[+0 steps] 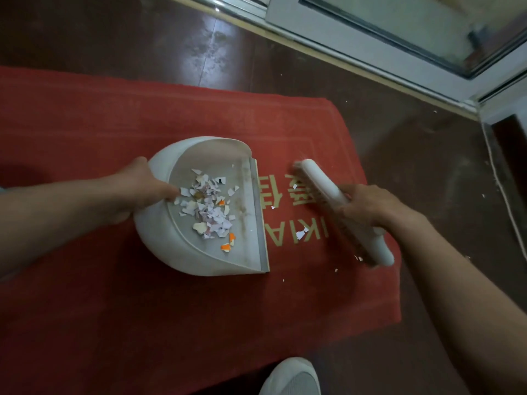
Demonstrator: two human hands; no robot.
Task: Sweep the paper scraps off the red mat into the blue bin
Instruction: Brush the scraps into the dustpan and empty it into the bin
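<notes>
1. Paper scraps (205, 206) are what I'm after, and the biggest thing under them is the red mat (85, 124), which lies flat on the dark floor (142, 38).
2. On the mat sits the white dustpan (171, 252). Its straight lip rests on the pile and faces the brush, so I judge little can slip beneath it.
3. My white-backed hand brush (322, 183) stands bristles down, near the lip and roughly parallel to it, placed to draw whatever lies between them toward the pan.
4. My right hand (368, 206) is wrapped around the brush's back, fingers curled over it. My left hand (142, 183) grips the pan's rear rim with the thumb lying inside, bracing it against the stroke.
5. Most scraps are heaped in the pan: small torn bits, white and pale pink, a few orange. A few stray scraps (300, 234) lie on the gold lettering (273, 232) between lip and brush, with specks beyond the brush near the mat's edge. No blue bin is in view.
</notes>
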